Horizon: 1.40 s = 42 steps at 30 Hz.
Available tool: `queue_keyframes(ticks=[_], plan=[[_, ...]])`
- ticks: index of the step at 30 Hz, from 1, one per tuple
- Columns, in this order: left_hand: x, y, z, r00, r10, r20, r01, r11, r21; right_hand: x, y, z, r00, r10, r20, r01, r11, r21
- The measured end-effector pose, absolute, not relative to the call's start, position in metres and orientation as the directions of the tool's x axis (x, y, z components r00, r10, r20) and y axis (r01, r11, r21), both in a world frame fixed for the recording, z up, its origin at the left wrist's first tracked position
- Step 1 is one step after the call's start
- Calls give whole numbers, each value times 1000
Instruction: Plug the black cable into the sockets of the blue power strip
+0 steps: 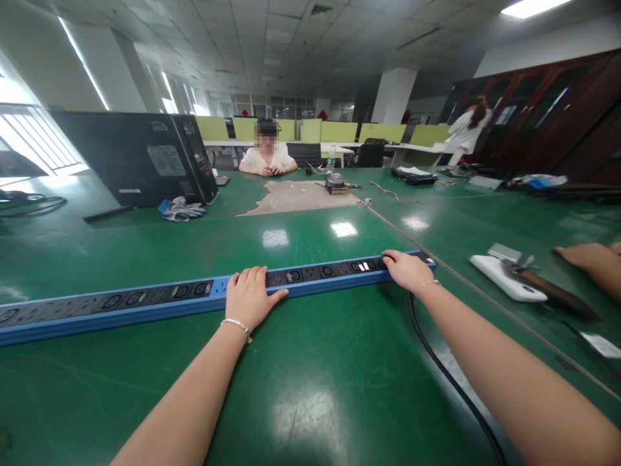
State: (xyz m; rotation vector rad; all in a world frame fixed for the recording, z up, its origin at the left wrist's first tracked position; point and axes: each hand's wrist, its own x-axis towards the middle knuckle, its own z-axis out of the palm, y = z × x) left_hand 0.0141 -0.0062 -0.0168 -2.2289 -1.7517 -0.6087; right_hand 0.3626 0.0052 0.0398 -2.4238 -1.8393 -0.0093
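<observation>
A long blue power strip (334, 279) with a black face and several sockets lies across the green table, running from the left edge to right of centre. My left hand (247, 294) lies over its middle, fingers across the top and thumb along the near edge. Near the strip's right end, my right hand (405, 268) is closed around a black plug (388, 260), mostly hidden by the fingers. A black cable (427, 346) comes out below that hand and runs down to the lower right. Whether the plug sits in a socket, I cannot tell.
A black computer case (140, 158) and gloves (180, 209) are at the far left. A person (268, 152) sits opposite. At right lie a white device (507, 275) and another person's hand (579, 254). A tape reel (334, 182) and bottle (331, 158) stand behind.
</observation>
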Motion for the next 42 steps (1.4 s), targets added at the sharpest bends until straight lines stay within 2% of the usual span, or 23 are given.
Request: queue_keyframes(ticks=[3,5,7,10,12,20,29,35,42], plan=[[14,-6,-17,179,873,454,969,-237,73,363,5,48,306,943,131,948,-289,-135],[15,-6,-16,175,876,450,970,-232,75,362,5,53,367,898,244,920,-312,-236],[15,-6,-16,177,875,450,970,-234,73,358,6,55,358,888,289,899,-245,-362],[14,-7,-16,175,875,452,970,-233,75,343,9,51,179,963,200,870,-60,-489],[14,-7,-16,176,871,458,969,-235,75,328,10,46,84,984,155,856,8,-518],[14,-6,-17,190,862,470,966,-250,69,292,13,38,53,991,126,914,2,-406],[14,-6,-17,178,867,465,966,-245,87,260,7,47,135,989,64,984,-127,-125],[14,-6,-16,171,877,449,968,-234,89,254,5,45,158,987,40,976,-150,-159],[15,-8,-14,173,881,440,968,-233,88,255,-3,32,171,974,151,975,-145,-166]])
